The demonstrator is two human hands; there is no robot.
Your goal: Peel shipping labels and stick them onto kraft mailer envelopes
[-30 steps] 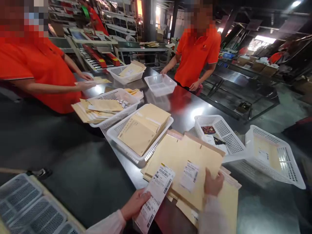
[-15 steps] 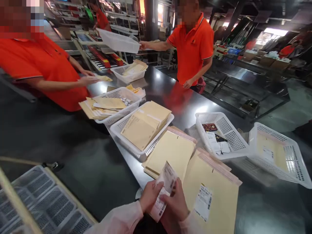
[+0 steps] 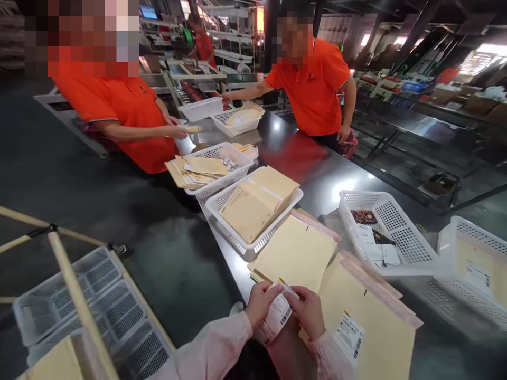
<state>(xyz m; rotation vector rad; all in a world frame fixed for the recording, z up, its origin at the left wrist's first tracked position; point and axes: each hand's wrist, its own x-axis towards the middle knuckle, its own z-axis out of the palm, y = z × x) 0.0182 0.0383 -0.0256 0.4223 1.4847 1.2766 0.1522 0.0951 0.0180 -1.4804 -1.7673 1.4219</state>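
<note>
Our right hand (image 3: 311,312) is no longer gripping an envelope, as it was a second ago; with our left hand (image 3: 259,305), we are now pinching the label strip (image 3: 276,316). A labelled envelope (image 3: 386,332) is now topping the right-hand pile (image 3: 378,279). Farther off, a co-worker's hand (image 3: 227,98) is holding the white basket (image 3: 202,110), raised half a second ago, lower, beside the envelope-filled basket (image 3: 231,130).

A worker in an orange shirt (image 3: 312,95) is standing at the right edge of the metal table (image 3: 312,163), one hand reaching to a white tub (image 3: 202,110) near the far end; a second worker (image 3: 119,116) is standing along the left edge. A perforated basket (image 3: 407,227) holding a dark red packet (image 3: 363,217) is sitting near the right edge. Clear plastic trays (image 3: 122,303) are lying beyond the left edge.
</note>
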